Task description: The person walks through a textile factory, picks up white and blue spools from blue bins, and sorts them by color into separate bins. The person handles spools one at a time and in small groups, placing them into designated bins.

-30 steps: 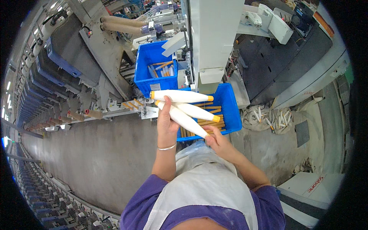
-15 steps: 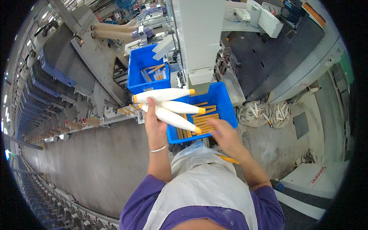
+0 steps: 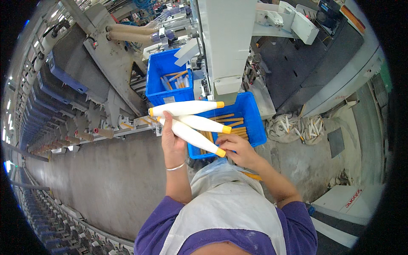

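**Three white bobbins held over a blue crate**

The long grey spinning machine (image 3: 106,63) runs from the upper middle away to the left edge, with a row of small spindles along its lower side. The grey floor (image 3: 97,182) lies below it. A pale square column (image 3: 227,42) rises at the top centre.

The landmark is the near blue crate (image 3: 253,123), just below the column's foot. It holds a layer of empty orange tubes (image 3: 236,127). A second blue crate (image 3: 163,80) sits up and to the left of the near one, close to it, with a few orange and pale tubes in it. To the right of the near crate, on the floor, lies a heap of white yarn waste (image 3: 297,127).

The person's white apron (image 3: 229,212) and purple sleeves (image 3: 159,225) fill the lower middle, below the near crate.

The left hand (image 3: 172,142), with a thin bracelet on the wrist, is at the near crate's left edge. Its fingers are clamped around the left ends of three white bobbins (image 3: 189,121), which fan out to the right across the crate, each with an orange tip.

The right hand (image 3: 236,148) is at the crate's lower edge. Its fingertips are pinched on the orange tip of the lowest bobbin.
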`<act>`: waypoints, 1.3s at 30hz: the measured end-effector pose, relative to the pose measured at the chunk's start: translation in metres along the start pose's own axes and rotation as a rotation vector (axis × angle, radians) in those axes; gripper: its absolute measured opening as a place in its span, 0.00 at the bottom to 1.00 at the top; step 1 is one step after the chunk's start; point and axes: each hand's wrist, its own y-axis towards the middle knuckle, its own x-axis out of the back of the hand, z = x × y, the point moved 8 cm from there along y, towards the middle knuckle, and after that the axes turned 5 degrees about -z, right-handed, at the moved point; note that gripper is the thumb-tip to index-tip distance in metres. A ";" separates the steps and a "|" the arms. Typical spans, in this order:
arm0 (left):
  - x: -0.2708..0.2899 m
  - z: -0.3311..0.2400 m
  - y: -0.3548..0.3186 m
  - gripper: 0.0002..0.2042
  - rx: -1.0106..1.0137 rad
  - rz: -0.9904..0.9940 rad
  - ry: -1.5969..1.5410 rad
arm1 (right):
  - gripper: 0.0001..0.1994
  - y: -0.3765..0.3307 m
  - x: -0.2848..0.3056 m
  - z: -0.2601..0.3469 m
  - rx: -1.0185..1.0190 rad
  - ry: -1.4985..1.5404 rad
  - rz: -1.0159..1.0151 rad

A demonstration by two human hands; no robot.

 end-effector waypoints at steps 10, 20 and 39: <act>0.010 -0.016 0.008 0.24 -0.077 -0.037 -0.012 | 0.04 -0.121 0.065 -0.093 -0.348 1.125 -0.518; -0.001 0.001 0.011 0.24 -0.015 0.021 0.012 | 0.11 -0.117 0.153 -0.105 -0.608 0.315 -0.882; 0.022 -0.053 -0.005 0.25 -0.196 -0.054 0.003 | 0.14 -0.255 0.206 -0.202 -0.415 1.205 -1.347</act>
